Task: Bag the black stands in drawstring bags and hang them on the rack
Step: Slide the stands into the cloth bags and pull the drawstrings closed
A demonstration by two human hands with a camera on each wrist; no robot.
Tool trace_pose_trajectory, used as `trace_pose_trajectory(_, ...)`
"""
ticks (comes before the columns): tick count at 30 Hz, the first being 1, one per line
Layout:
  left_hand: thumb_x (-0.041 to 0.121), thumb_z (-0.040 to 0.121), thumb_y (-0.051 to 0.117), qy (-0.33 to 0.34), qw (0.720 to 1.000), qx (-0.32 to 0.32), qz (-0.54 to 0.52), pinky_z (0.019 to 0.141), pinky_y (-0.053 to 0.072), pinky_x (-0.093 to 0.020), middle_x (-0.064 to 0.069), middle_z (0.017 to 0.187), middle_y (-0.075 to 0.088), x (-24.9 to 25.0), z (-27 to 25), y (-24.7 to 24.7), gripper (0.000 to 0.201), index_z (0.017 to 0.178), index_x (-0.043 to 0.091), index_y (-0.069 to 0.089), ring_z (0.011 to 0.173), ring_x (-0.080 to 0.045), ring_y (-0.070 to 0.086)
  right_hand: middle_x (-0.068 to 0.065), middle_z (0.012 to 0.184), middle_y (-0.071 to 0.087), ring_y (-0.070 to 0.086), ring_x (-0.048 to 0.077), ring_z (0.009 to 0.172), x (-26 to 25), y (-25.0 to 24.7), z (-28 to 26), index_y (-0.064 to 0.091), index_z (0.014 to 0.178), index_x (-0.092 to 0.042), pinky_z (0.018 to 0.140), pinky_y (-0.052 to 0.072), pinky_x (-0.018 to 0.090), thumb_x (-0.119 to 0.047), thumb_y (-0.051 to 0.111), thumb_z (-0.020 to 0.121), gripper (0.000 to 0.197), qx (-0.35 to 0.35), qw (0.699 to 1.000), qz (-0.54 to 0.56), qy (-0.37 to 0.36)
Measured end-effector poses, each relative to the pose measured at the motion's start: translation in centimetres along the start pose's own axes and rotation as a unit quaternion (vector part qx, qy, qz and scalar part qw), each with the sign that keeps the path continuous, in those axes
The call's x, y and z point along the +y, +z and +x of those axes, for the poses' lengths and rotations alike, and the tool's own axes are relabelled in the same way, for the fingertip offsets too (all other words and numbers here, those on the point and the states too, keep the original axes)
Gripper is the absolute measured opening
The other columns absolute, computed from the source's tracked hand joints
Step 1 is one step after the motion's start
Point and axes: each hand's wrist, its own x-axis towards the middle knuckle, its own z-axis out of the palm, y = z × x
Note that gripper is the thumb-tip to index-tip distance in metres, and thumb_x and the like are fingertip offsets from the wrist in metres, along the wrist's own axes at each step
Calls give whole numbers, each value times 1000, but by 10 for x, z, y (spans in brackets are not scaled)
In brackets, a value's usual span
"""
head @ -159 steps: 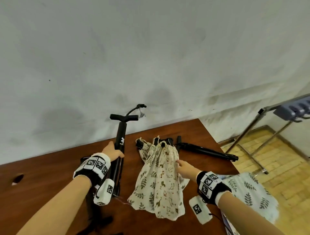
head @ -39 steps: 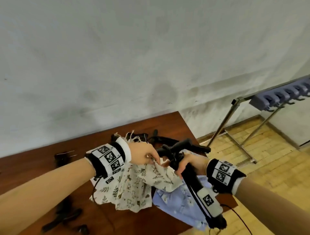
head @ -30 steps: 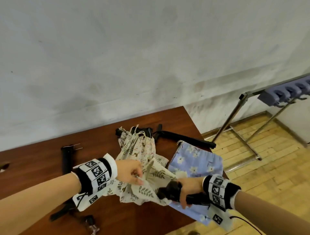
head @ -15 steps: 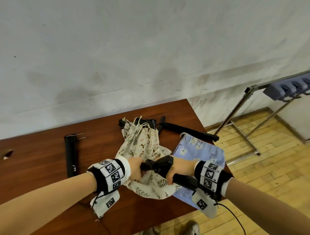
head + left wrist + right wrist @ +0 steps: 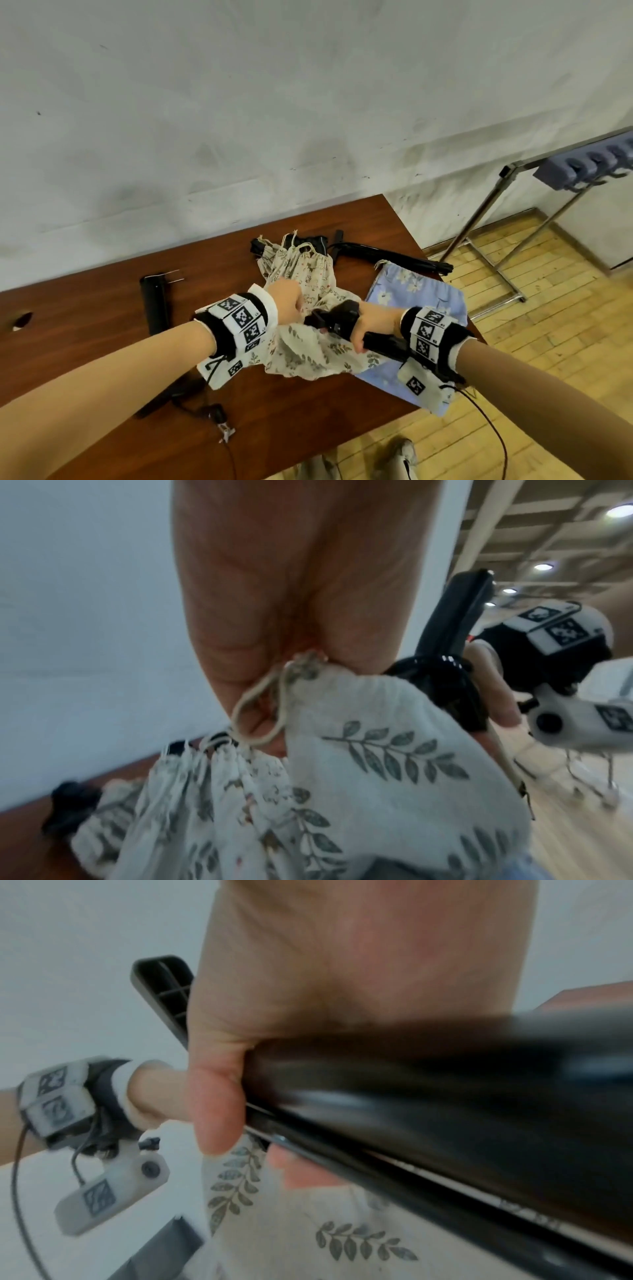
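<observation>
My left hand pinches the gathered rim and cord of a cream leaf-print drawstring bag, seen close in the left wrist view. My right hand grips a black stand by its shaft, with the stand's head right at the bag's mouth. The bag hangs over the table's front edge. Behind it lies a cream animal-print bag with black parts sticking out of its tied top.
A blue floral bag lies flat at the right of the brown table. One folded black stand lies at the back, another at the left. A metal rack with purple hooks stands on the wooden floor to the right.
Over the last second my right hand swung the black stand's head up to the leaf-print bag's mouth, and my left hand lifted the bag's rim to meet it.
</observation>
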Motion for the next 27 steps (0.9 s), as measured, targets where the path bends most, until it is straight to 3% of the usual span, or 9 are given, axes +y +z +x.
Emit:
trace_pose_trajectory(2,8,90,50,6,998,-17,58,55,36,-27,-3,58,37,5,-5,-8,32,59,9,43,61,-24,50,-2,46,55,53,8,41,-5,-7,-8,66,40,-19,48,44,17,15,58,78,52,34,999,25,6)
trace_pose_trajectory(4,15,92,53,15,993,-36,115,63,39,-28,-3,65,39,12,-12,-10,20,75,4,52,73,-27,56,-11,38,51,48,3,36,-15,-12,-22,60,30,-26,46,41,15,18,52,81,68,39,997,64,-18)
trace_pose_trajectory(8,18,91,56,76,995,36,53,71,45,-29,-8,84,54,15,-13,-11,11,88,8,51,72,-21,52,6,53,55,53,18,48,-25,-24,-32,62,53,-4,52,46,24,2,66,58,9,74,992,94,-40)
trace_pose_trajectory(13,-2,76,63,216,959,156,-96,65,40,-1,-3,120,39,11,-29,-40,64,133,8,36,74,-4,44,8,57,54,52,21,53,-26,-37,-37,51,117,16,53,46,29,8,63,54,65,76,979,169,-88)
trace_pose_trajectory(16,3,73,66,236,954,183,-16,65,38,1,-3,145,19,9,-35,-62,79,143,11,28,94,-9,51,5,53,56,55,18,50,-30,-36,-42,49,115,4,53,48,27,3,65,46,71,58,968,211,-126)
trace_pose_trajectory(19,30,75,70,234,932,237,144,85,48,-21,-6,153,11,3,-34,-77,86,144,10,23,127,-24,43,8,55,53,52,20,50,-31,-36,-43,59,99,3,50,47,26,7,64,51,49,61,973,192,-111)
trace_pose_trajectory(21,44,69,74,225,910,243,250,93,48,-33,-8,154,11,1,-35,-90,100,145,7,22,129,-24,38,11,57,53,52,21,49,-28,-33,-44,64,71,0,48,45,25,9,65,58,16,80,993,80,-46)
trace_pose_trajectory(23,48,57,82,212,891,251,314,89,50,-36,-5,154,7,3,-39,-102,114,146,6,23,125,-23,37,15,67,56,54,27,56,-16,-25,-42,63,79,1,51,45,27,7,68,61,20,58,997,-40,29)
trace_pose_trajectory(27,12,71,76,215,909,269,237,70,53,-26,-6,155,5,8,-32,-101,90,145,4,25,101,-20,53,14,67,56,53,26,55,6,-18,-46,70,84,-28,56,45,33,5,69,60,41,16,992,-100,77)
